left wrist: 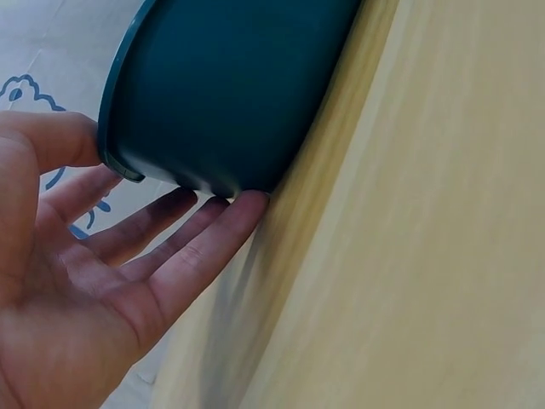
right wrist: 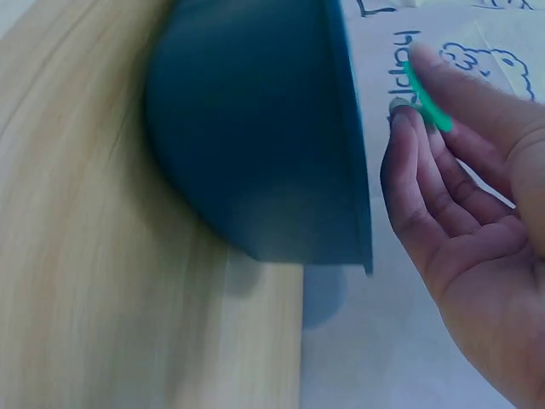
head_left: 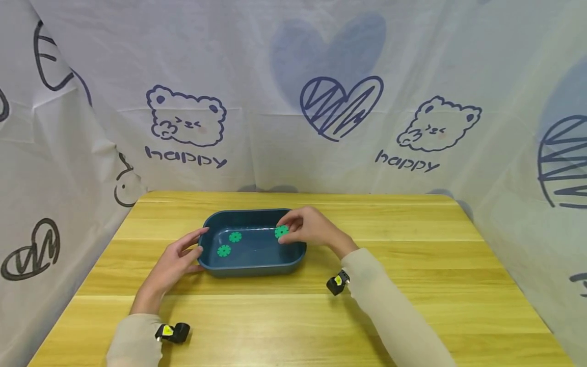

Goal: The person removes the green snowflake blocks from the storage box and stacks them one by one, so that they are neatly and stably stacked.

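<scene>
A dark blue-green oval tub [head_left: 254, 270] sits on the table. Two green notched discs, like snowflake building pieces, lie on its floor: the nearer disc [head_left: 223, 251] and the farther disc [head_left: 235, 237]. At the tub's left end my left hand [head_left: 176, 260] holds it, thumb and forefinger at the rim and the other fingertips [left wrist: 251, 204] against the outer wall. My right hand [head_left: 304, 228] pinches a third green disc [head_left: 282, 232] between thumb and fingers, over the tub's right end. Edge-on, that disc [right wrist: 428, 100] shows above rim level in the right wrist view.
The tub stands toward the back of a wood-grain table [head_left: 257, 321]. Behind it hangs a pale cloth [head_left: 266, 153] printed with bears and hearts, continuing along both sides. Each wrist wears a small black camera, the left camera [head_left: 181, 333] and the right camera [head_left: 336, 285].
</scene>
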`<move>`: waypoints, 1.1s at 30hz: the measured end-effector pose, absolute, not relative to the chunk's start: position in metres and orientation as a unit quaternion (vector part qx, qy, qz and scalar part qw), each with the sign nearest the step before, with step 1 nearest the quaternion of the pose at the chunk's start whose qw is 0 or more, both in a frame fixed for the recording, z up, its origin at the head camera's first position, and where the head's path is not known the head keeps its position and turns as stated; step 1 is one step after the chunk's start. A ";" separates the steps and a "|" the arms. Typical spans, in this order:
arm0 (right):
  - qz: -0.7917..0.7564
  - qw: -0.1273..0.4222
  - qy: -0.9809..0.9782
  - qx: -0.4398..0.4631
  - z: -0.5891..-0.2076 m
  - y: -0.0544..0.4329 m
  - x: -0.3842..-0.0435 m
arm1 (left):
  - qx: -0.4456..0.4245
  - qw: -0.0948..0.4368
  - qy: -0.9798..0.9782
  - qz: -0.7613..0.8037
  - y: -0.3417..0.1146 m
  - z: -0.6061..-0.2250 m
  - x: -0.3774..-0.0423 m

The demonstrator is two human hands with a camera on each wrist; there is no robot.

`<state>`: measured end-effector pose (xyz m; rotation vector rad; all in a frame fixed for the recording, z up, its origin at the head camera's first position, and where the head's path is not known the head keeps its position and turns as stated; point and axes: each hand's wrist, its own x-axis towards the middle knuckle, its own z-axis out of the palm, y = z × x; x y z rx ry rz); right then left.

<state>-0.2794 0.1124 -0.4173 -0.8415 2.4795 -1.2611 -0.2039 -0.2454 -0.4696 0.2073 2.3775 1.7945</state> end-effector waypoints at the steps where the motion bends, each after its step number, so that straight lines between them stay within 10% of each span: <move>1: -0.434 0.112 0.847 -0.286 -0.417 0.116 -0.278 | 0.070 0.078 0.794 0.599 -0.245 -0.470 -0.204; 33: -0.422 0.037 0.866 -0.265 -0.426 0.192 -0.252 | 0.075 0.071 0.796 0.597 -0.245 -0.472 -0.203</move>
